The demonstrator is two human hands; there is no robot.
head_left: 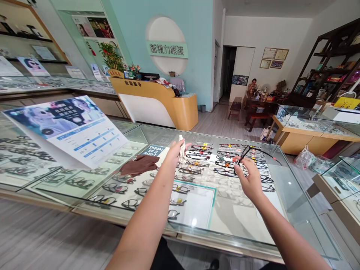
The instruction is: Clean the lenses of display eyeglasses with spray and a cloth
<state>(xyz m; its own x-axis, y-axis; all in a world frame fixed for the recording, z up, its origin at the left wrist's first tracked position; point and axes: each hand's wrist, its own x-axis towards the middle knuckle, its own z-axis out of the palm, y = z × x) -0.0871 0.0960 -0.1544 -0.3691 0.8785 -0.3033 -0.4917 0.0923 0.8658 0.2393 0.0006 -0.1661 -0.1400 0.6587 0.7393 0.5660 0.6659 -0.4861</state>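
Observation:
My left hand [177,149] is closed on a crumpled white cloth [182,152] above the glass counter [230,225]. To the right, the fingers of my right hand [249,174] pinch a pair of black glasses [245,152], its long thin temples spreading up and to the right. Rows of glasses [200,153] lie between and around my hands, several with small yellow or red tags. A brown cloth [140,165] rests on the counter left of my left forearm.
A folded card sign [67,131] stands at the left on the counter. Behind are a yellow reception desk [185,112], a plant [109,56] and a seated person [252,87] at a dark table. More glass showcases [312,125] stand at the right.

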